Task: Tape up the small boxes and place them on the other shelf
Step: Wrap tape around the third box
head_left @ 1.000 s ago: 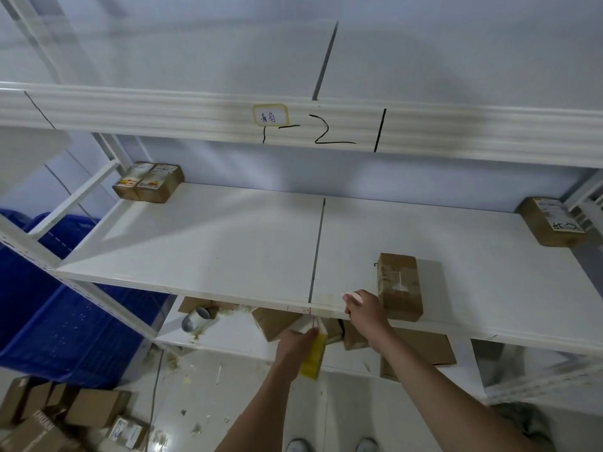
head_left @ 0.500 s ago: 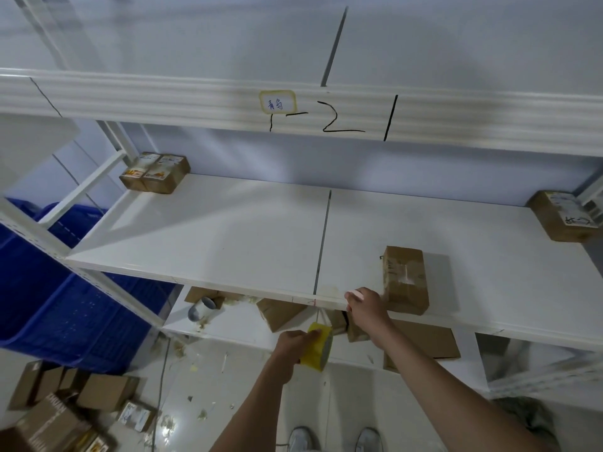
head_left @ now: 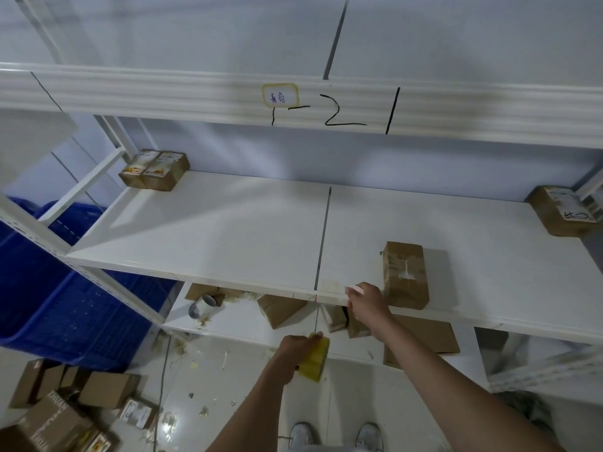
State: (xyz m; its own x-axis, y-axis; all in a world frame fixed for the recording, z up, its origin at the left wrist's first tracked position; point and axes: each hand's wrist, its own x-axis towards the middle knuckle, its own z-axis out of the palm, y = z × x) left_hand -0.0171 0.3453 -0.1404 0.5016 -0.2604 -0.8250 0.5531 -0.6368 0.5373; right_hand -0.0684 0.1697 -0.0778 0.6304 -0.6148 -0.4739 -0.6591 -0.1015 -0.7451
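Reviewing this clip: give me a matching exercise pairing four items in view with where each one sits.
Things:
1. Yellow tape roll
2. Taped brown cardboard box
3. Pair of labelled brown boxes
4. Blue plastic crate

Places:
A. back left corner of the white shelf board
B. on the floor, left of the rack
C. in the left hand
D. near the shelf's front edge, beside the right hand

Pairs: 1-C, 2-D, 3-A, 4-B
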